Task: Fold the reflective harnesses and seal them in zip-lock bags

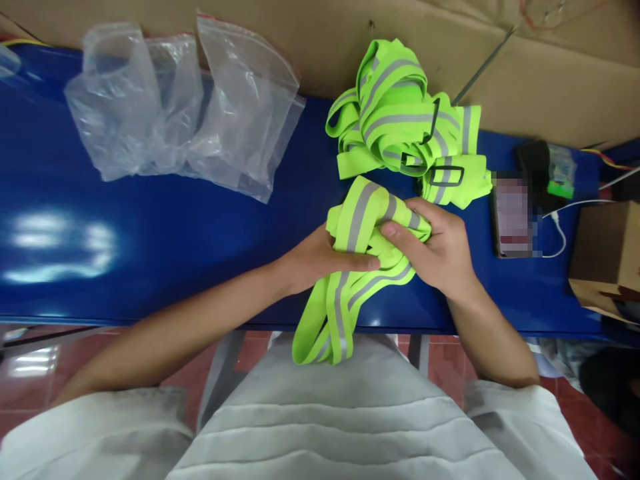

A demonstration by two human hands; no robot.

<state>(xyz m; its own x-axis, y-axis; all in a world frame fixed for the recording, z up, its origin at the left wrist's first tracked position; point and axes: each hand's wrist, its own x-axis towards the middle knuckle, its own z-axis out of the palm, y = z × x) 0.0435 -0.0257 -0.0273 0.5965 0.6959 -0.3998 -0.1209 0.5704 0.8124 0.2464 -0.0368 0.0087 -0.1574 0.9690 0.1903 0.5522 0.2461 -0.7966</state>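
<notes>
Both my hands grip one neon-green strap with grey reflective stripes (357, 217) over the near edge of the blue table (150, 240). My left hand (315, 257) is closed on its left side, thumb laid across the folds. My right hand (440, 250) is closed on its right side, fingers wrapped round the bundle. The strap's long loops (327, 320) hang down past the table edge onto my lap. Just behind, a pile of the same green straps with black buckles (400, 120) lies on the table.
Several clear zip bags (185, 107) lie at the back left. A phone (513, 213) with a white cable sits to the right, beside a black item and a cardboard box (607, 257). Brown cardboard (525, 73) runs along the back edge.
</notes>
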